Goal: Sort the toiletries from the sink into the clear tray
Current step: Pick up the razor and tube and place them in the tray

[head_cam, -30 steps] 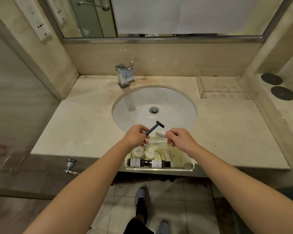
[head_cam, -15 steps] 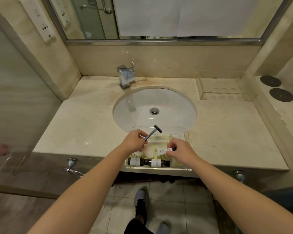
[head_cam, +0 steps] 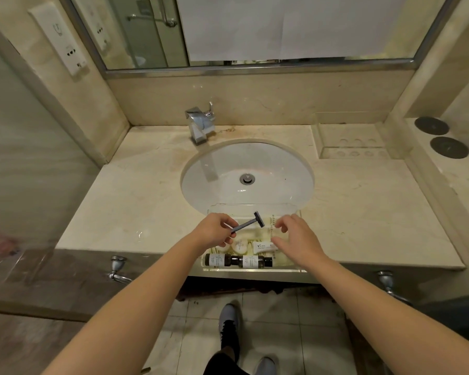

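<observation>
A person stands at a beige marble bathroom counter (head_cam: 136, 190), both bare forearms reaching forward over its near edge. A white oval sink (head_cam: 222, 169) is set into the counter, with a chrome drain (head_cam: 247, 179) at its middle and a square chrome tap (head_cam: 201, 125) behind it. No toiletries are visible in the basin.

A clear tray (head_cam: 255, 207) sits on the counter's front edge, just in front of the sink. The left hand (head_cam: 214, 231) is pinched on the handle end of a dark disposable razor (head_cam: 248, 224), held above the tray with its head tilted up and to the right. The right hand (head_cam: 298, 239) hovers over the right side of the tray, fingers spread and curled, gripping nothing.

Inside the tray, two small dark bottles (head_cam: 238, 260) with white labels lie end to end along the near wall. Behind them are a round white packet (head_cam: 240, 245) and a small white tube (head_cam: 264, 247), its right end just beside the right hand's thumb (whether they touch is unclear). Pale printed packets (head_cam: 271, 226) line the tray's floor beneath.

A second, empty clear holder (head_cam: 355, 147) sits at the back right of the counter, well apart. Two dark round discs (head_cam: 439, 136) rest on a ledge to the right. A mirror (head_cam: 255, 28) runs along the wall behind.
</observation>
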Demonstrator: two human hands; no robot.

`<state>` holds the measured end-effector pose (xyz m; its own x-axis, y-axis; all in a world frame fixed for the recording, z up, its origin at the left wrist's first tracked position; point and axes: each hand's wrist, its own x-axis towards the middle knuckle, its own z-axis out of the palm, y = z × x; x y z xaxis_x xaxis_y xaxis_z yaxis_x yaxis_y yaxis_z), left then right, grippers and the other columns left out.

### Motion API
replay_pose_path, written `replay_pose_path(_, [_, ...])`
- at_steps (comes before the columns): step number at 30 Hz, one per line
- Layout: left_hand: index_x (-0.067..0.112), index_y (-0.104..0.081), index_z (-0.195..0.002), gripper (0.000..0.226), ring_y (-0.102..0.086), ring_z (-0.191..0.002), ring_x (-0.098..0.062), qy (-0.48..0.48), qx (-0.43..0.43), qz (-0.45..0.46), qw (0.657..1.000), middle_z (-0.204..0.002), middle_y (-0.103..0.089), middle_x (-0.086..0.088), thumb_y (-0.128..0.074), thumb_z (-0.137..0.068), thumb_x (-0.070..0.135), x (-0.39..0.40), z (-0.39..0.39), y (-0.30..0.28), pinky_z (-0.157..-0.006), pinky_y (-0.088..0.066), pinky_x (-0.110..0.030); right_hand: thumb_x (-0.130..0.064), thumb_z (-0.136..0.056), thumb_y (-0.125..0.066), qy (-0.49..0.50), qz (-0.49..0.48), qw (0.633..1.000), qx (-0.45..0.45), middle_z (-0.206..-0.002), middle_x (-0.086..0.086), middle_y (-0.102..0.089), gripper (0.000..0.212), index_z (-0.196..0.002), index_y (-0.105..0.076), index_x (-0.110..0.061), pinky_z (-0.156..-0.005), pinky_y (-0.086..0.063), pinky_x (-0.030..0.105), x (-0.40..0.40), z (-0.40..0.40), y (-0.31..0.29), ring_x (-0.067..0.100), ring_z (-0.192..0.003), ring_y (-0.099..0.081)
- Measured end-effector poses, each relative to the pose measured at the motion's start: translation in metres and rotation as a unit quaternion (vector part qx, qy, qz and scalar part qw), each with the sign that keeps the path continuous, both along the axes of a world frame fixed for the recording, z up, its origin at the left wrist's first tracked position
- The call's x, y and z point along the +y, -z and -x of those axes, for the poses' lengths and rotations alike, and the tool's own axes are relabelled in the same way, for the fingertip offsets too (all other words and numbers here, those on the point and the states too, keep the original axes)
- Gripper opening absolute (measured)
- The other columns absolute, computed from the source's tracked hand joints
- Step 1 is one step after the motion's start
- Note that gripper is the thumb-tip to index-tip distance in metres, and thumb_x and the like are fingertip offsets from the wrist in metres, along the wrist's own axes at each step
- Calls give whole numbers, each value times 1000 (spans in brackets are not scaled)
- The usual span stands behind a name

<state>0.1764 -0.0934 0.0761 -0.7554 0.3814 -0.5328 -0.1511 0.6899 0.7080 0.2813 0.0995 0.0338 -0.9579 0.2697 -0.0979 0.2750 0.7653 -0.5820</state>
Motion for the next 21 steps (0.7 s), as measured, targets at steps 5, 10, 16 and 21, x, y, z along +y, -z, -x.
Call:
replay_pose_path(5, [9,-68,-105,31,-63,-70,-15,51,-1,0,999,-89,-68,-9,-45,-91,-5,20,-4,-3,-68,-54,-27,-25,-90,-61,-33,-68,995,72,-87,-13,-46,30,-119,-58,-25,-70,-41,26,8,3,-22,10,-84,-48])
replay_pose_path(10, [6,-68,-103,30,-61,-69,-14,88,-8,-10,996,-88,-67,-9,-45,-91,-7,41,-8,0,-66,-51,-26,-27,-90,-58,-82,-157,983,41,-91,-8,-59,12,-100,-64,-22,-69,-45,30,12,0,-22,16,-94,-54])
replay_pose_path(16, [13,-59,-126,38,-59,-105,-20,124,60,28,990,-124,-59,-8,-50,-91,1,47,-9,13,-79,-50,-26,-20,-91,-55,-59,-175,982,-24,-96,-2,-64,12,-96,-66,-19,-68,-48,33,25,-7,-7,19,-95,-56])
replay_pose_path(21, [11,-60,-122,34,-56,-107,-18,64,143,53,986,-124,-58,-9,-51,-90,3,30,2,19,-83,-44,-22,-18,-91,-51,-44,-194,977,-81,-98,-3,-66,18,-98,-66,-22,-68,-49,31,29,-8,5,18,-95,-57])
